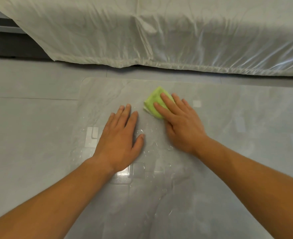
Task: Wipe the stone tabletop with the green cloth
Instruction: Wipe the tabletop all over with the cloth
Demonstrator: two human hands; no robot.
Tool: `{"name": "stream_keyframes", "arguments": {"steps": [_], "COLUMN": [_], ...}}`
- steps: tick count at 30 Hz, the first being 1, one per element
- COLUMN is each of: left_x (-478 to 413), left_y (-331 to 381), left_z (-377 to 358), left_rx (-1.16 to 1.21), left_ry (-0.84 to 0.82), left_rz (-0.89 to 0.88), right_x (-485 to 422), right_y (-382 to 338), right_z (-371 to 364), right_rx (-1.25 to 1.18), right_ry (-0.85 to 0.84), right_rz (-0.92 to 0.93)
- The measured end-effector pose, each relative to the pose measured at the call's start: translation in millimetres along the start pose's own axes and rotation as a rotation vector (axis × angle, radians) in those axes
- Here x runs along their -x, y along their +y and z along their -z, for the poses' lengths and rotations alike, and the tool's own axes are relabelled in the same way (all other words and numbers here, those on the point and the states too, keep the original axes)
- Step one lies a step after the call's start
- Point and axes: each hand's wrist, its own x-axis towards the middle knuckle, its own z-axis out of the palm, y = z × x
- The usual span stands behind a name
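Note:
The grey stone tabletop [228,152] fills the lower view, glossy, with water droplets and wet streaks near its middle. A folded green cloth [153,101] lies on it toward the far edge. My right hand [180,121] presses flat on the cloth with straight fingers, covering its near right part. My left hand [120,138] rests flat on the bare wet stone, just left of the cloth and apart from it.
A pale cream sheet [159,35] drapes over a bed or sofa just beyond the table's far edge. Grey floor tiles [30,100] lie to the left of the table. A dark base [7,45] shows at the upper left.

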Motion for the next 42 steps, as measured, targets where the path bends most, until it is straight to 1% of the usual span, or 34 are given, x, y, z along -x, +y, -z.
{"name": "stream_keyframes", "arguments": {"steps": [1, 2, 5, 6, 7, 8, 10, 12, 13, 14, 16, 18, 19, 20, 22, 23, 24, 25, 27, 29, 30, 31, 33, 35, 36, 37, 39, 41, 42], "left_x": [2.6, 5.1, 14.3, 17.3, 20.5, 23.6, 28.7, 31.3, 30.7, 30.3, 30.1, 29.4, 29.6, 29.8, 31.7, 34.3, 39.2, 45.1, 57.8, 69.3, 75.0, 80.4, 89.1, 97.0, 100.5, 103.8, 109.5, 115.6, 118.6], "left_y": [-0.5, -0.8, -3.7, -4.9, -6.0, -6.8, -8.2, -9.4, -9.6, -9.4, -8.9, -8.8, -8.3, -7.9, -8.8, -9.5, -9.5, -9.0, -6.4, -2.6, -0.2, 2.6, 7.8, 12.7, 14.2, 15.8, 18.7, 21.9, 24.0], "left_z": [1.3, 2.3, -0.5, -3.1, -5.9, -8.6, -13.2, -14.8, -14.8, -14.4, -14.0, -13.5, -12.7, -11.8, -10.0, -9.8, -10.2, -11.1, -13.8, -17.9, -19.8, -21.9, -24.9, -25.7, -26.1, -27.4, -29.5, -31.5, -32.2], "left_rx": [0.022, 0.026, -0.098, -0.143, -0.172, -0.183, -0.185, -0.191, -0.196, -0.201, -0.207, -0.208, -0.204, -0.194, -0.157, -0.137, -0.123, -0.112, -0.103, -0.096, -0.094, -0.096, -0.094, -0.086, -0.091, -0.097, -0.106, -0.115, -0.12], "left_ry": [0.004, 0.008, 0.023, 0.02, 0.015, 0.013, 0.003, -0.003, 0.0, 0.001, -0.011, -0.01, -0.013, -0.012, -0.002, 0.004, 0.011, 0.024, 0.03, 0.023, 0.021, 0.017, 0.017, 0.014, 0.011, 0.008, 0.009, 0.003, -0.006], "left_rz": [0.001, 0.011, 0.062, 0.084, 0.104, 0.119, 0.127, 0.124, 0.125, 0.128, 0.134, 0.143, 0.144, 0.141, 0.133, 0.13, 0.127, 0.123, 0.116, 0.115, 0.114, 0.115, 0.123, 0.131, 0.134, 0.136, 0.14, 0.152, 0.158], "right_x": [3.4, 1.1, -22.1, -27.0, -26.8, -21.2, -0.2, 14.9, 12.4, 4.3, -18.7, -29.5, -24.6, -12.6, 20.7, 34.2, 42.2, 44.4, 40.5, 37.0, 41.2, 51.2, 81.2, 106.2, 109.2, 107.8, 97.8, 92.3, 96.1], "right_y": [9.0, 18.6, 24.3, 16.3, 6.6, -2.2, -10.6, -4.8, 2.0, 8.3, 12.0, -4.8, -16.6, -27.6, -38.9, -36.2, -28.4, -19.3, -8.3, -19.5, -31.1, -43.1, -59.9, -55.7, -46.0, -37.2, -31.1, -45.9, -56.9], "right_z": [4.2, 8.9, 14.4, 11.6, 8.3, 4.3, -1.9, -1.0, 1.7, 4.2, 6.8, 3.4, -1.3, -7.1, -15.2, -15.0, -13.6, -10.9, -5.0, -6.9, -10.9, -16.3, -26.0, -26.7, -25.1, -22.9, -19.7, -21.3, -24.5], "right_rx": [0.011, 0.019, -0.007, -0.003, 0.011, 0.021, 0.04, 0.068, 0.086, 0.091, 0.05, 0.007, 0.007, 0.02, 0.052, 0.057, 0.056, 0.049, 0.013, -0.022, -0.027, -0.022, -0.01, 0.005, 0.019, 0.03, 0.004, -0.037, -0.041], "right_ry": [-0.025, -0.026, 0.01, 0.034, 0.05, 0.052, 0.012, -0.051, -0.056, -0.045, 0.001, 0.055, 0.074, 0.063, -0.005, -0.036, -0.047, -0.043, 0.002, 0.051, 0.071, 0.076, 0.034, -0.033, -0.04, -0.036, -0.002, 0.034, 0.051], "right_rz": [0.037, 0.023, -0.21, -0.255, -0.255, -0.213, -0.066, 0.051, 0.069, 0.047, -0.115, -0.256, -0.253, -0.194, -0.019, 0.038, 0.055, 0.021, -0.136, -0.256, -0.277, -0.26, -0.134, 0.018, 0.064, 0.056, -0.086, -0.229, -0.258]}}
